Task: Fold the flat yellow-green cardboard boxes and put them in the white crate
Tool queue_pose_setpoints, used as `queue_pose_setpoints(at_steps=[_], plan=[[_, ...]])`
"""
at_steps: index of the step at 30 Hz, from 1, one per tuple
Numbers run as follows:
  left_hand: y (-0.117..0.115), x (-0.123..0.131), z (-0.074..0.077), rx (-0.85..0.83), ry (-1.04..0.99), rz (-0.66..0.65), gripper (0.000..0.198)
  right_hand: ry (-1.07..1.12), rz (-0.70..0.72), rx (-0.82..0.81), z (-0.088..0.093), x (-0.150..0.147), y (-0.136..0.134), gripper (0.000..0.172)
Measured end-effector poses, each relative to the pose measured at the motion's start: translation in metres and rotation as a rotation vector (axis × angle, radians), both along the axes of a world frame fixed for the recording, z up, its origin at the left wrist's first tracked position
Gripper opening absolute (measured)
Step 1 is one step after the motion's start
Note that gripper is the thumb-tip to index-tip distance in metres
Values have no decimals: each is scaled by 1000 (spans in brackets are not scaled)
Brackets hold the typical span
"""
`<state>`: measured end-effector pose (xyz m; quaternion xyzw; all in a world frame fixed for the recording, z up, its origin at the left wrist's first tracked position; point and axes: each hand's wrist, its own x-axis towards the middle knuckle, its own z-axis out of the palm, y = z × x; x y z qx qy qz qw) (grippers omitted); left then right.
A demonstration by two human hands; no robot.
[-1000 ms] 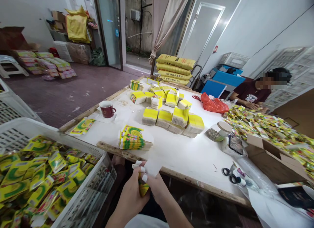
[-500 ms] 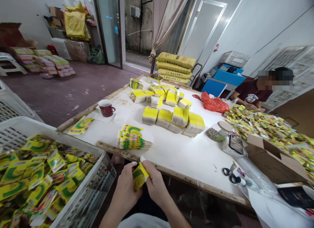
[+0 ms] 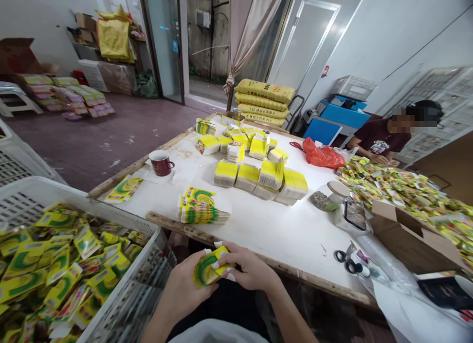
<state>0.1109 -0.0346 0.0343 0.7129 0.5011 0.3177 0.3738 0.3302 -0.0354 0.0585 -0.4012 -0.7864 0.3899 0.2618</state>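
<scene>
Between my two hands, just off the table's near edge, is a small yellow-and-green printed packet (image 3: 207, 268). My left hand (image 3: 186, 281) is closed around its left side. The fingers of my right hand (image 3: 247, 266) pinch its right end, and white coverings show on some fingertips. Just beyond, on the white table (image 3: 266, 229), lies a fanned stack of similar yellow-and-green packets (image 3: 199, 207). Farther back stand blocks of stacked yellow-topped cards (image 3: 247, 176). At my left, a white plastic basket (image 3: 121, 284) holds many loose packets (image 3: 55, 264).
A maroon mug (image 3: 160, 163) stands at the table's left. To the right are a lidded jar (image 3: 328, 195), a phone (image 3: 354, 215), scissors (image 3: 349, 263), an open carton (image 3: 399, 234) and a red plastic bag (image 3: 321, 154). A co-worker (image 3: 384, 138) sits behind a heap of packets (image 3: 402, 190).
The packet has turned from upright to slanting, with its printed face now showing more. My right hand has shifted right and over its end, while my left hand has moved slightly left.
</scene>
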Motion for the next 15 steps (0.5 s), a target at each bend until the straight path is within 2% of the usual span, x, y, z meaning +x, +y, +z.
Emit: queue_pose_setpoints(at_steps=[2,5,7,10,12,15], plan=[[1,1,2,-2,8,-31,50,15,-34,-29,-3,-1,-2,27],[4,3,5,-17,-43,-7,49,56,-159,-60,-14,-13,-7,35],[5,4,4,-57,-113,18,49,122,-211,-45,-22,-21,-10,48],[5,-1,-1,-151,-267,83,53,255,-191,-8,-26,-30,-7,75],[6,-14,-2,-144,-470,290,60,324,-184,-6,-25,-31,-2,81],[10,-43,4,-13,-924,734,66,339,-312,13,-27,-29,8,61]])
